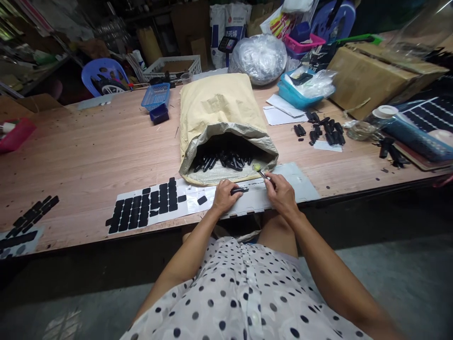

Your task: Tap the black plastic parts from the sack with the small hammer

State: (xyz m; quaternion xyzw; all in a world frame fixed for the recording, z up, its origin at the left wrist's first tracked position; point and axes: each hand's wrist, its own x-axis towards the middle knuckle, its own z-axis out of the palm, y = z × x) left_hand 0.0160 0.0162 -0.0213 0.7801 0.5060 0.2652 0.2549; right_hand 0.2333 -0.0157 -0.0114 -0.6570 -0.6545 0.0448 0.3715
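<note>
My left hand (225,196) is closed on a slim black piece (239,190) with a light metallic tip, low over the pale board at the table edge. Just right of it, my right hand (282,194) grips a thin tool (261,173) with a dark shaft and a rounded yellow-green head; its exact kind is unclear. The tool's head is in front of the mouth of a yellow woven sack (224,101). Glossy black elongated pieces (231,160) lie inside the sack. Left of my hands, black rounded-rectangle pads (132,212) sit in rows on white sheets.
Several black pieces (331,131) lie to the right, near a cardboard box (368,80) and a glass jar (361,131). At the back left are a blue basket (155,96) and small dark blue tray (159,114). The table's front edge runs just before my lap.
</note>
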